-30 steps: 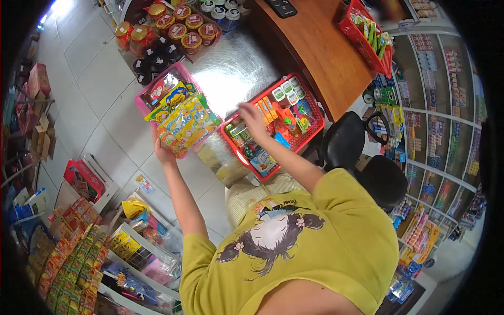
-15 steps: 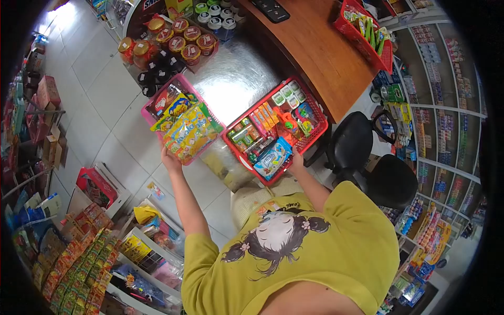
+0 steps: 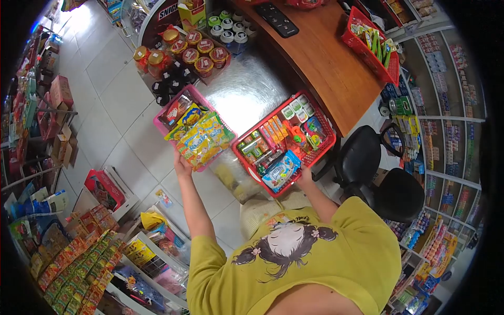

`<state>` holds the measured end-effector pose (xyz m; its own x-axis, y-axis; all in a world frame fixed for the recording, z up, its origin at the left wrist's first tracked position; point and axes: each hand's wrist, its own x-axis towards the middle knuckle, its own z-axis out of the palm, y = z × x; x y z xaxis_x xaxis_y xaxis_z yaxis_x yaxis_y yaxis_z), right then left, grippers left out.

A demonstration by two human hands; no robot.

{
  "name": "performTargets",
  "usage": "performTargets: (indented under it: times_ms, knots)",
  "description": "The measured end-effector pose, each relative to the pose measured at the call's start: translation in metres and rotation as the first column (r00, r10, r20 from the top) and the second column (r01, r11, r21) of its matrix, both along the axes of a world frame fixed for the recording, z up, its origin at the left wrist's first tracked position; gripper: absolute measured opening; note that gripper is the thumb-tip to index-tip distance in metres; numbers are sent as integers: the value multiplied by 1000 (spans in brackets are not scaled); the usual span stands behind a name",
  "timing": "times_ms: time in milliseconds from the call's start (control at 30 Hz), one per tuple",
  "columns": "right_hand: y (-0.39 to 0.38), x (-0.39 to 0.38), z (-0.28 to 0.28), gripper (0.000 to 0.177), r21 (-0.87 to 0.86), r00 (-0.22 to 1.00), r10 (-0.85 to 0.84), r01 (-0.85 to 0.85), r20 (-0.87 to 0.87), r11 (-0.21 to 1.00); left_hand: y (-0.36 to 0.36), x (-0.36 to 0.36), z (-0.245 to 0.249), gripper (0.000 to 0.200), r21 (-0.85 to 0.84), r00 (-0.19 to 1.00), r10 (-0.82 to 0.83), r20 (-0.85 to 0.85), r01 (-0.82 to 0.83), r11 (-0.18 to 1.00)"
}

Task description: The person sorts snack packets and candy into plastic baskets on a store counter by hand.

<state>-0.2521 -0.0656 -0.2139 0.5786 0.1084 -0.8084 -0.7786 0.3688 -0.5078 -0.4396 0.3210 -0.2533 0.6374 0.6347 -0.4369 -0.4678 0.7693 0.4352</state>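
Two hands hold the near edges of two baskets. The right hand [image 3: 304, 177], fingers bent, seems to grip the red basket [image 3: 315, 156] by its rim, near the blue pack [image 3: 282, 172], probably to steady it. Its goods sit in groups, likely to keep kinds apart. The left hand [image 3: 182, 164] is partly curled at the pink basket [image 3: 157, 124]; some fingers are hidden, so how tight I cannot tell. That basket juts past the table [image 3: 241, 79], which may be why a hand bears its near corner. Its yellow packs [image 3: 206, 136] overlap, perhaps so each shows. Beyond, cups [image 3: 203, 65] and lidded cans [image 3: 227, 37] cluster, presumably for display; the remote [image 3: 275, 20] lies on the desk [image 3: 336, 79].
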Motion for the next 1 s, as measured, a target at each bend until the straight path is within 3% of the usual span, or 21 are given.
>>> performTargets:
  times_ms: [33, 67, 100, 133, 167, 200, 233, 267, 300, 367, 533, 600, 667, 933, 1000]
  knots:
    - [-4, 0, -6, 23, -51, 998, -15, 12, -53, 999, 0, -1, 0, 42, 19, 1000, -9, -15, 9, 1000]
    - [-21, -2, -25, 26, -74, 997, 72, -72, 8, 995, -6, -1, 5, 42, 29, 998, -20, -61, 22, 999]
    - [-21, -2, -23, 30, 121, 998, 47, -41, -50, 992, -6, 2, 14, 42, 67, 995, -16, -103, 23, 997]
    - [1, -5, 4, 37, 68, 998, 54, -56, 30, 996, -1, 0, -2, 43, 78, 999, 10, -44, -7, 997]
    - [3, -3, 8, 41, 314, 979, 161, -193, 126, 929, -1, 1, -12, 45, 124, 997, 69, 35, -73, 990]
    - [3, -2, 9, 40, 397, 983, 153, -181, 101, 900, -2, 5, -8, 42, 184, 996, 91, -24, -85, 979]
    - [3, -3, 8, 34, 117, 997, 65, -68, 30, 991, -2, 4, -9, 41, 154, 995, 86, -44, -78, 985]
    - [-9, -2, -14, 30, 85, 1000, 15, -15, -6, 996, -4, 1, -9, 41, 105, 995, 73, -71, -66, 992]
    - [-13, -2, -22, 27, 89, 1000, 10, -9, -10, 996, -3, 2, 1, 41, 117, 996, 72, -57, -65, 991]
    - [-16, -3, -27, 27, 106, 1000, -16, 17, -7, 994, -5, 6, 21, 41, -40, 1000, 24, -9, -24, 999]
    - [-11, -1, -29, 24, 115, 998, -44, 48, -38, 992, -12, 5, 27, 45, 85, 988, 157, -2, -156, 984]
    - [-18, -2, -46, 24, 141, 998, -60, 64, -37, 988, -14, 6, 30, 42, 107, 975, 182, -129, -168, 980]
    - [-5, -2, -20, 22, 7, 996, -84, 84, 13, 996, -18, 9, 46, 42, 112, 984, 128, -125, -115, 987]
    - [-10, -4, -47, 19, 64, 984, -169, 166, 59, 984, -17, 9, 40, 37, 104, 994, 33, -104, -22, 994]
    - [-11, -4, -49, 19, 52, 989, -139, 137, 41, 989, -21, 10, 47, 35, 180, 971, 47, -235, -4, 984]
